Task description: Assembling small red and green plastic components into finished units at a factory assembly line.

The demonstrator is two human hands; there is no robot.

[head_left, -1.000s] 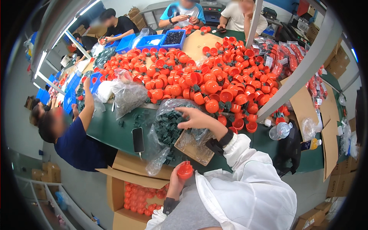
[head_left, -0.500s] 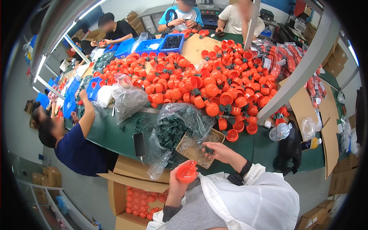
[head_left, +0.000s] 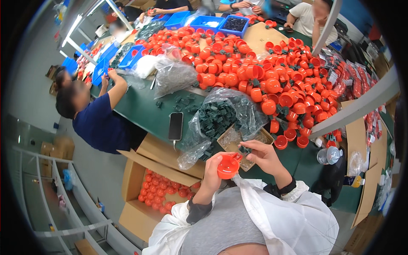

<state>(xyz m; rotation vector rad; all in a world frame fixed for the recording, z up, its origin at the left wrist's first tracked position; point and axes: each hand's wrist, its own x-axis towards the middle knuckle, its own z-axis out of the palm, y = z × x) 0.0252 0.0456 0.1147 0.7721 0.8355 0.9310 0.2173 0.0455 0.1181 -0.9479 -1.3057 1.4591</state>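
Observation:
My left hand (head_left: 212,171) is closed around a small orange-red plastic cup (head_left: 228,168), its open side facing up and a short neck at its far edge. Just right of that neck, my right hand (head_left: 267,158) pinches a small dark green plastic piece (head_left: 244,149) between thumb and fingertips. Whether the piece touches the cup's neck I cannot tell. Beyond my hands lies a shallow cardboard tray (head_left: 267,137) of small clear parts. A clear plastic bag (head_left: 193,158) full of dark green pieces (head_left: 217,117) lies against it.
A large heap of red cups (head_left: 272,85) spreads over the green table (head_left: 146,112). A phone (head_left: 175,126) with a cable lies left of the bag. Below the table edge stands an open carton (head_left: 131,182) with red cups. A slanted post (head_left: 361,108) rises at right; co-workers sit around.
The view has shifted, so the table appears turned. My right hand has brought the green piece from over the tray toward the cup's neck. My left hand still holds the cup.

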